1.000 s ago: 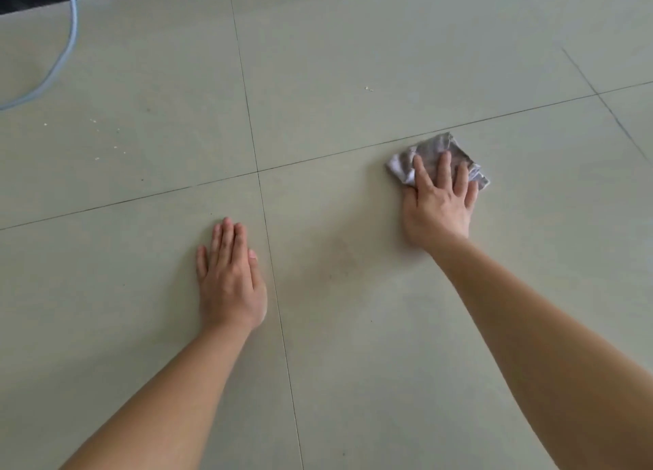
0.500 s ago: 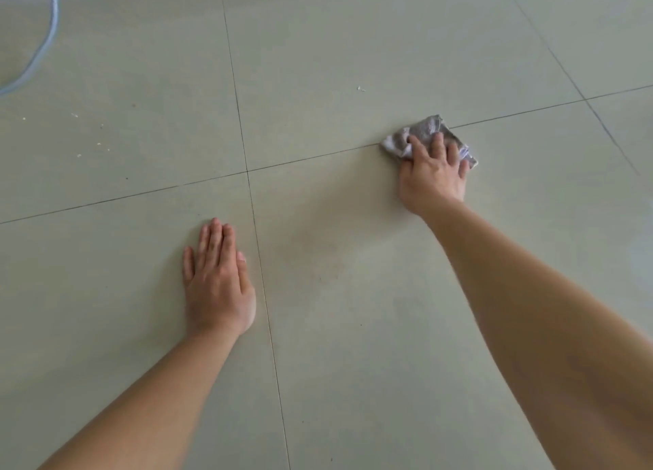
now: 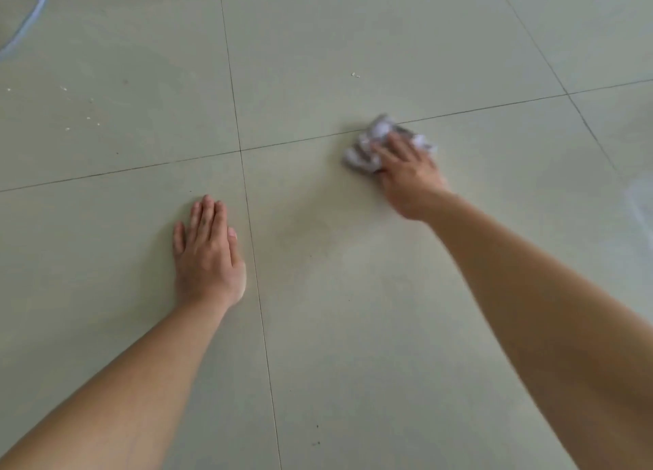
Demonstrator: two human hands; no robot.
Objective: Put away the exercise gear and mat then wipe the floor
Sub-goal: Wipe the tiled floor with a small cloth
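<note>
My right hand (image 3: 406,172) presses a crumpled grey and white cloth (image 3: 371,144) against the pale tiled floor (image 3: 353,293), close to a grout line. The hand and cloth are blurred by motion. The cloth shows to the left of and beyond my fingers. My left hand (image 3: 206,254) lies flat on the floor, palm down with fingers together, just left of a lengthwise grout line, and holds nothing. No exercise gear or mat is in view.
A light blue cable or hose (image 3: 24,28) curves across the top left corner. Small white crumbs (image 3: 88,116) are scattered on the left tile, and a few more crumbs (image 3: 355,75) lie beyond the cloth. A pale sheen (image 3: 639,204) shows at the right edge.
My right hand has slid the cloth leftward along the floor, and the cloth has bunched up. My left hand stays planted flat in the same spot.
</note>
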